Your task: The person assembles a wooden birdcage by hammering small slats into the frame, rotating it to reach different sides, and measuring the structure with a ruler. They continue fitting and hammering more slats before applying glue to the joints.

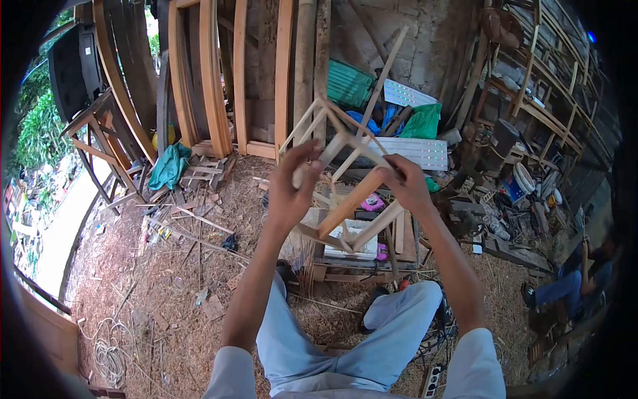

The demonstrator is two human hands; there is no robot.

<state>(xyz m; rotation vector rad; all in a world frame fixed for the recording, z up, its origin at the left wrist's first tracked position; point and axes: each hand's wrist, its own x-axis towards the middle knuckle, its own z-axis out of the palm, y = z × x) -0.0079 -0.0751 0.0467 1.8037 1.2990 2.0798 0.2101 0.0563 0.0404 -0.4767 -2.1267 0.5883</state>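
Note:
A pale wooden frame [362,151], made of several joined bars, is held up in front of me at a tilt, above a low work surface. My right hand [407,185] grips its right corner, beside a browner wooden bar [352,201] that slants down to the left. On the left side, my left hand [292,189] has its fingers curled round a light part of the frame; the exact contact is partly hidden and blurred. Below the frame, a white block-like object [364,247] and a pink tape-measure-like object [373,202] lie on the low work surface [319,273].
Tall wooden door-like frames [206,80] lean at the back left. A teal cloth [169,166] and wood scraps lie on the shavings-covered floor. Coiled cord [109,356] is at lower left, a power strip [432,382] by my leg. Another person [585,272] sits at right.

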